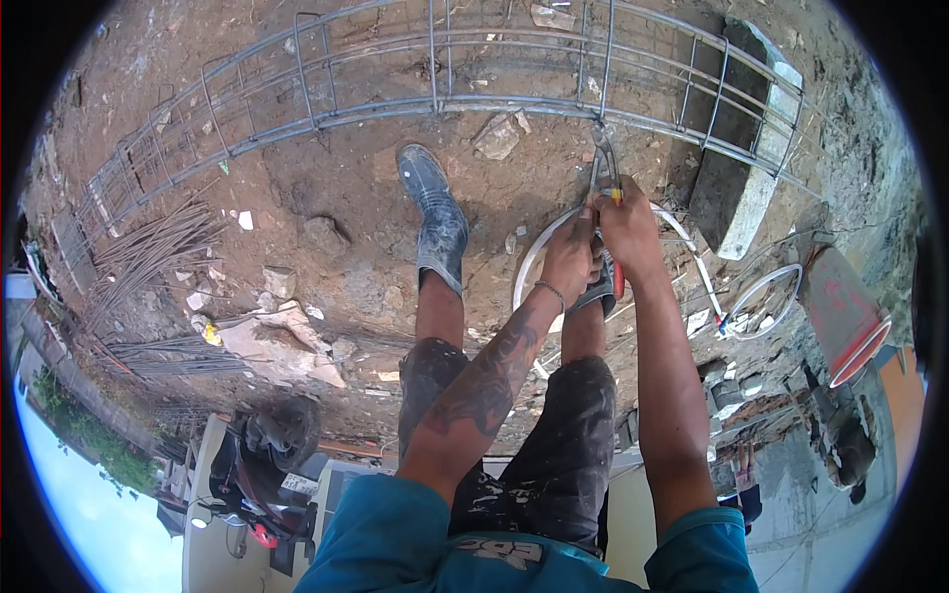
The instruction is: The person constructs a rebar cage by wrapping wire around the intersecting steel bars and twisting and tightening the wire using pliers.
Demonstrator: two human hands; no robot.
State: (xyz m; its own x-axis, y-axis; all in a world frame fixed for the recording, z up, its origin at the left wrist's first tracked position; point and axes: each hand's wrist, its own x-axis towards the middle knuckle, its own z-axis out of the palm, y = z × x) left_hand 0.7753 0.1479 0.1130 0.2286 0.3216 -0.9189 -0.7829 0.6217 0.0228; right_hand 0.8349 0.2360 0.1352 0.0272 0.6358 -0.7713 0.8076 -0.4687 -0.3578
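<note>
My left hand (pixel 571 256), with a bracelet at the wrist, and my right hand (pixel 630 226) are close together around the handles of metal pliers or pincers (pixel 604 156) with red and yellow grip parts. The tool's jaws touch or nearly touch the lower bar of a long steel rebar cage (pixel 519 101), close to a stirrup. Whether a wire sits in the jaws is too small to tell. Under my hands a white hose or tube (pixel 528 259) curves around my right boot, which is mostly hidden. My left boot (pixel 434 196) stands on the dirt.
A concrete block (pixel 752 196) lies under the cage's right end. A red-rimmed bucket (pixel 845 311) lies tipped on the right, beside more hose. Stones (pixel 497 136) and bundles of thin steel rods (pixel 156 252) lie about. Behind are a motorcycle (pixel 259 474) and two other people.
</note>
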